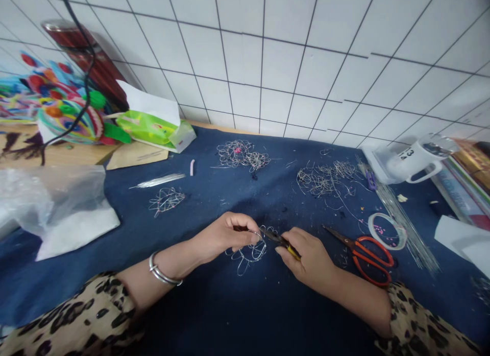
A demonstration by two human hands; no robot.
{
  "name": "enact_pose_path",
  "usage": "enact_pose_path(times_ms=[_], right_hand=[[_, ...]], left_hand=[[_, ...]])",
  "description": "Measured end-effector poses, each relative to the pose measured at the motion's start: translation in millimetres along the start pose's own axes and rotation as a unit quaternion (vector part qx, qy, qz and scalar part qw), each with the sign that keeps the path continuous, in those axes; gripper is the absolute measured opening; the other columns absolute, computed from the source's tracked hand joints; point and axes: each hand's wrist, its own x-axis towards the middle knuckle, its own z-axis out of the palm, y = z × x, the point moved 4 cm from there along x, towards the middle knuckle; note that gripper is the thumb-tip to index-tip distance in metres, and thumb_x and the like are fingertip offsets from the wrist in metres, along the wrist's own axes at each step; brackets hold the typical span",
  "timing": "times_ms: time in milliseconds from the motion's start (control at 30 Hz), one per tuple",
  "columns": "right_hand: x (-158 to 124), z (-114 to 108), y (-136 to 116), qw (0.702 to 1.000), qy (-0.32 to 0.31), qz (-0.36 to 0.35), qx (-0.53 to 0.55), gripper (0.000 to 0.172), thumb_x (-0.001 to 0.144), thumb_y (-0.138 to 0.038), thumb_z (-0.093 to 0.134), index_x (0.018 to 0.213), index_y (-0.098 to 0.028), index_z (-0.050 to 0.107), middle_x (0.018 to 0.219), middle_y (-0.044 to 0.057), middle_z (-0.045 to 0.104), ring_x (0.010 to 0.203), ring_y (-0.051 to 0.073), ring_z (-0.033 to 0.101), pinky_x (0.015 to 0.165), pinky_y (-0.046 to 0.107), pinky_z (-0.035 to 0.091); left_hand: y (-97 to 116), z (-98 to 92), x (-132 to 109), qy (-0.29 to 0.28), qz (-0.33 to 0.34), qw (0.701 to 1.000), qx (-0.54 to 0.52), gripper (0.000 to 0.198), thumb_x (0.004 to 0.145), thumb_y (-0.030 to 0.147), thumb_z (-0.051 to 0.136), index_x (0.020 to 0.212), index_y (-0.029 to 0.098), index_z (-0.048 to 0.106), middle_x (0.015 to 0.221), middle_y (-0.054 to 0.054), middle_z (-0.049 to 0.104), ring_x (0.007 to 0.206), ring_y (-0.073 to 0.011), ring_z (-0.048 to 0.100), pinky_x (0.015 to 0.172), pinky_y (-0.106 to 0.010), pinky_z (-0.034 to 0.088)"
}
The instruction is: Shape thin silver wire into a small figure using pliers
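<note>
Between my two hands is a loose shape of bent, looped silver wire (pixel 248 253). My left hand (pixel 229 234), with a silver bangle at the wrist, pinches this wire between thumb and fingers. In my right hand (pixel 306 256) is a pair of pliers (pixel 290 247) with yellow on the handles, my fingers wrapped round them. The dark jaws point left and meet the wire close to my left fingertips; whether they are closed on it I cannot tell. Orange-handled scissors (pixel 369 256) lie just right of my right hand.
On the blue cloth (pixel 199 310) lie tangled wire heaps (pixel 321 178), a smaller wire bundle (pixel 167 199), straight wires (pixel 408 228) and a tape roll (pixel 387 231). A white mug (pixel 411 159) stands back right. At left are a plastic bag (pixel 76 203), a green packet (pixel 151 128) and a hanging black cord (pixel 90 54).
</note>
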Motion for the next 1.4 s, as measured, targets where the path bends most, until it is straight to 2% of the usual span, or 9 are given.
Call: enact_pose_path(times_ms=[433,867,1100,1400], right_hand=[[0,0,1,1.000,-0.013,0.003,0.013,0.024,0.087,-0.035,0.043,0.093,-0.015,0.054,0.077,0.004,0.053,0.071,0.014,0.048,0.066,0.027,0.039],[0,-2,0,0.999,-0.027,-0.020,0.024,0.026,0.085,-0.036,0.046,0.099,-0.015,0.053,0.084,0.005,0.054,0.077,0.016,0.049,0.069,0.030,0.041],[2,-6,-6,0.998,-0.012,-0.049,-0.024,0.023,0.085,-0.034,0.046,0.096,-0.015,0.053,0.085,0.007,0.054,0.080,0.018,0.049,0.072,0.032,0.043],[-2,-6,-11,0.997,-0.024,-0.014,-0.068,0.026,0.086,-0.034,0.044,0.100,-0.014,0.053,0.086,0.008,0.053,0.081,0.019,0.050,0.072,0.035,0.043]], left_hand=[[-1,-1.9,0,-0.007,0.014,1.000,0.002,0.013,0.076,0.024,0.064,0.073,0.011,0.064,0.058,0.002,0.051,0.044,-0.0042,0.037,0.045,-0.019,0.030],[-2,-2.3,-1,-0.006,0.004,1.000,0.007,0.013,0.077,0.023,0.063,0.070,0.012,0.063,0.053,0.004,0.048,0.041,-0.0035,0.034,0.043,-0.019,0.026],[0,-2.7,-1,-0.005,0.004,0.999,0.041,0.012,0.078,0.020,0.060,0.070,0.011,0.063,0.053,0.004,0.047,0.042,-0.0038,0.034,0.042,-0.018,0.027],[5,-0.3,-5,0.032,0.026,0.996,0.085,0.013,0.079,0.020,0.058,0.070,0.011,0.059,0.054,0.004,0.046,0.044,-0.0043,0.036,0.043,-0.018,0.028]])
